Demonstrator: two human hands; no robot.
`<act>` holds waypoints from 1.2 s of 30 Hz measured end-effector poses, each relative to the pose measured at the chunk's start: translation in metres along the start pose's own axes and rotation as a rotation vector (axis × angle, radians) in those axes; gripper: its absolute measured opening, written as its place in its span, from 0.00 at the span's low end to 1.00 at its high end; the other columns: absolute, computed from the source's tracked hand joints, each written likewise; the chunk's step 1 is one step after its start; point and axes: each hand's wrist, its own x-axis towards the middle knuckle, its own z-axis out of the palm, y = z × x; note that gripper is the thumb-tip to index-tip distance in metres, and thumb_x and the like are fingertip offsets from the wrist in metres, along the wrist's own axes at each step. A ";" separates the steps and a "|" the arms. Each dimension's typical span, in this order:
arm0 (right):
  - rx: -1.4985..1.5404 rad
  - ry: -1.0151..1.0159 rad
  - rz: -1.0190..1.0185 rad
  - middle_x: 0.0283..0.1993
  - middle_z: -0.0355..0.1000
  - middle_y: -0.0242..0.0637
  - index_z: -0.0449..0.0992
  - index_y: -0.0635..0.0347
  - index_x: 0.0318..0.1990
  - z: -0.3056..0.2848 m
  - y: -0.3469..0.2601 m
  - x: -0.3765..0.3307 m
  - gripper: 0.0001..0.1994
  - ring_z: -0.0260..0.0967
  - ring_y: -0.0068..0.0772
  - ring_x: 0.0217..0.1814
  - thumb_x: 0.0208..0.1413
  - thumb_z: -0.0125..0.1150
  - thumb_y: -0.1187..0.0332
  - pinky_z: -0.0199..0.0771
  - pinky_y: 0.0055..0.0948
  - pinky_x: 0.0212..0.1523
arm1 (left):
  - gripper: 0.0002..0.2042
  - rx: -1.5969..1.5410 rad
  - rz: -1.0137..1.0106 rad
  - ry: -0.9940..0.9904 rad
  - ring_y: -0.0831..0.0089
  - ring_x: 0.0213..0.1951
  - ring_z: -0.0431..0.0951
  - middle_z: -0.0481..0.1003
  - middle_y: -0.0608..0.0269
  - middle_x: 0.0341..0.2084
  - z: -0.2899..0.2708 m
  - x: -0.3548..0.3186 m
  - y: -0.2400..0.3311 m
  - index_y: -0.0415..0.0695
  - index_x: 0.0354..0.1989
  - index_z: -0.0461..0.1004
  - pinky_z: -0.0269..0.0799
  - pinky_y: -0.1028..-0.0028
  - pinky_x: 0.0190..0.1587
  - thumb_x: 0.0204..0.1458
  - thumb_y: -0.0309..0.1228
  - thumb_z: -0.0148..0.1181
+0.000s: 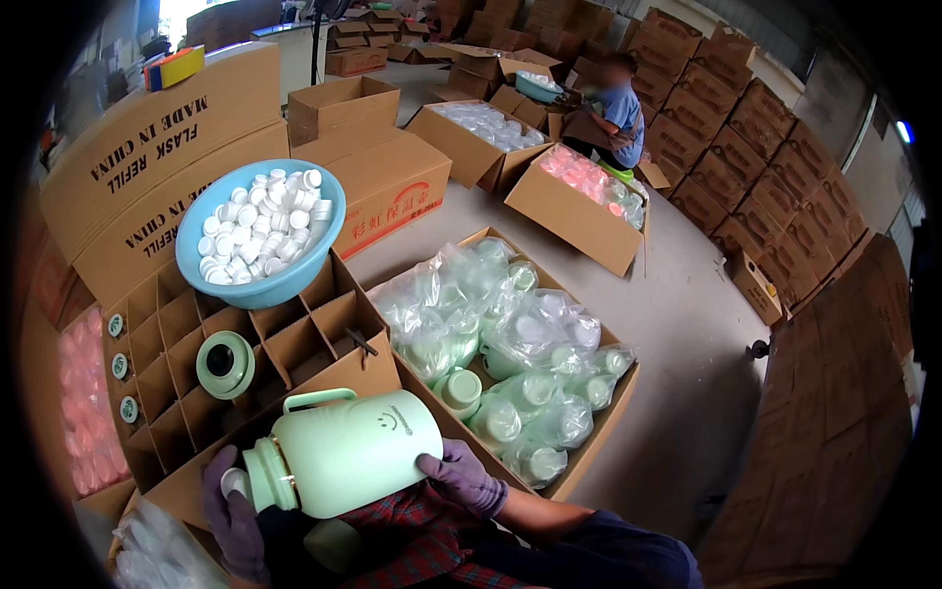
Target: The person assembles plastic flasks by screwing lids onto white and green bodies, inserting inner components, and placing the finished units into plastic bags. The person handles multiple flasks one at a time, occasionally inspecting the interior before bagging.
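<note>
A pale green vacuum flask [358, 454] with a loop handle and a smiley print lies on its side over my lap. My right hand [469, 479], in a purple glove, grips its base end. At the mouth end, my gloved left hand [234, 525] has its fingers closed round a white stopper [235, 482], held against the flask's green neck. In the divided carton [177, 365] beyond sits a green ring-shaped flask part [208, 367] with a dark opening. A light blue basin [265, 293] full of white stoppers [257, 224] rests on the dividers.
Bagged green flasks [530, 393] fill an open carton to the right. Pink bagged items [93, 402] stand at far left, near small green lids [120, 366]. Dark scissors-like handles [361, 342] poke from the dividers. Farther off, a seated person [613, 118] works among cartons; stacked boxes [746, 147] line the wall.
</note>
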 end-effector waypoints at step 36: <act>0.042 -0.084 0.111 0.47 0.77 0.36 0.76 0.64 0.51 -0.010 0.026 -0.008 0.23 0.73 0.26 0.49 0.64 0.58 0.51 0.72 0.29 0.51 | 0.24 -0.176 0.204 -0.313 0.55 0.49 0.76 0.72 0.43 0.48 0.007 -0.006 0.009 0.38 0.53 0.74 0.71 0.63 0.53 0.62 0.45 0.45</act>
